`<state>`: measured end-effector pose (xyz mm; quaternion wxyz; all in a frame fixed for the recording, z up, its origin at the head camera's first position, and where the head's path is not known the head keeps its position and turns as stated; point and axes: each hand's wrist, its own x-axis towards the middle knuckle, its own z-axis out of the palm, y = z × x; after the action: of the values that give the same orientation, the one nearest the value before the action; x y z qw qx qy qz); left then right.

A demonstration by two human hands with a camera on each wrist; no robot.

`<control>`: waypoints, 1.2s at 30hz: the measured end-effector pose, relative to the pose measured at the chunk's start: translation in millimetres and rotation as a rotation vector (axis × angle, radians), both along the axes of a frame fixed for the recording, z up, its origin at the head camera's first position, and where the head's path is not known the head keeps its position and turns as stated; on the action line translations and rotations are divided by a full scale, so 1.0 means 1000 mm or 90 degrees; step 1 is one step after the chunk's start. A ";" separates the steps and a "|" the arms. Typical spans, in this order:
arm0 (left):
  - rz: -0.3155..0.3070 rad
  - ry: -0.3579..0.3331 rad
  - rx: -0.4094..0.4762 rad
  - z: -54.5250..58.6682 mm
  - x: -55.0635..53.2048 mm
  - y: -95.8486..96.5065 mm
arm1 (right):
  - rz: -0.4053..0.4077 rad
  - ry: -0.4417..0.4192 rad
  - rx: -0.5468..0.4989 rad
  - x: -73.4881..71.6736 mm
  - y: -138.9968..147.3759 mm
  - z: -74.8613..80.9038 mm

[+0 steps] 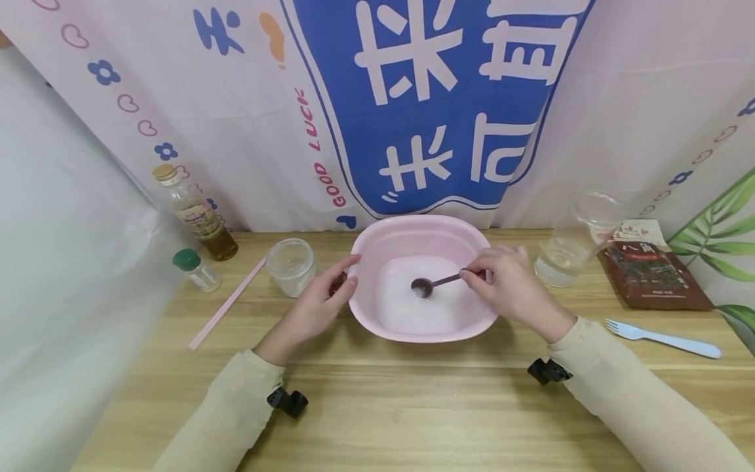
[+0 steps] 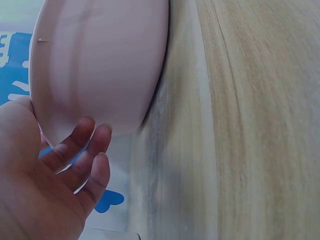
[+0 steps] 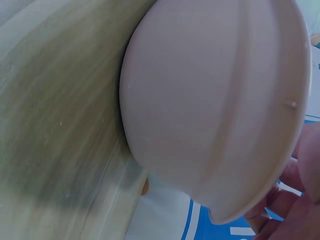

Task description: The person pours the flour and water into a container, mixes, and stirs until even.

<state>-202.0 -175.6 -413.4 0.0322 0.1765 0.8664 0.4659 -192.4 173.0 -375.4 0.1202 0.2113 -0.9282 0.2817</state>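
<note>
A pink plastic basin (image 1: 425, 337) stands on the table with a white layer (image 1: 395, 301) over its bottom; whether this is powder or liquid I cannot tell. My left hand (image 1: 321, 292) grips the basin's left rim, thumb at the edge; in the left wrist view its fingers (image 2: 84, 131) curl against the outer wall. Between thumb and fingers, my right hand (image 1: 510, 282) pinches the handle of a small dark brown spoon (image 1: 422, 286) above the basin's right side. The spoon's bowl is down at the white layer. From the right wrist view the spoon is hidden behind the basin wall.
Left of the basin are a clear jar (image 1: 291, 267), pink chopsticks (image 1: 227, 303), a green-capped shaker (image 1: 197, 270) and a cork-topped oil bottle (image 1: 197, 213). To the right stand a clear pitcher (image 1: 557, 261), a brown packet (image 1: 651, 278) and a blue fork (image 1: 666, 337). A printed curtain (image 1: 248, 131) hangs behind.
</note>
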 end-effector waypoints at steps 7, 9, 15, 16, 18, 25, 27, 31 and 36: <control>0.003 -0.007 -0.001 0.000 0.000 0.000 | 0.008 -0.011 -0.035 -0.001 0.002 0.001; 0.002 -0.005 -0.001 0.000 0.000 0.000 | 0.014 -0.021 -0.043 0.000 0.001 0.002; -0.001 -0.008 0.001 0.000 0.000 0.000 | 0.080 -0.062 -0.075 0.004 -0.008 0.003; -0.001 -0.010 0.002 0.000 0.000 0.000 | 0.095 -0.066 -0.076 0.005 -0.009 0.002; -0.001 -0.012 0.002 0.000 0.000 0.001 | 0.117 -0.059 -0.066 0.006 -0.012 0.000; 0.001 -0.002 -0.004 0.000 0.001 0.001 | 0.073 -0.035 -0.025 0.005 -0.013 -0.003; 0.004 0.001 -0.004 0.001 0.001 0.001 | 0.045 -0.040 -0.020 0.004 -0.011 -0.001; 0.004 0.003 -0.005 0.001 0.001 0.001 | 0.000 -0.043 -0.006 0.001 -0.006 0.001; 0.004 0.003 -0.006 0.000 0.001 0.002 | -0.036 -0.031 0.001 -0.005 0.003 0.002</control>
<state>-200.7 -173.8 -412.9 0.0296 0.1749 0.8693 0.4614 -197.3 176.3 -373.3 0.1053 0.1783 -0.9365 0.2829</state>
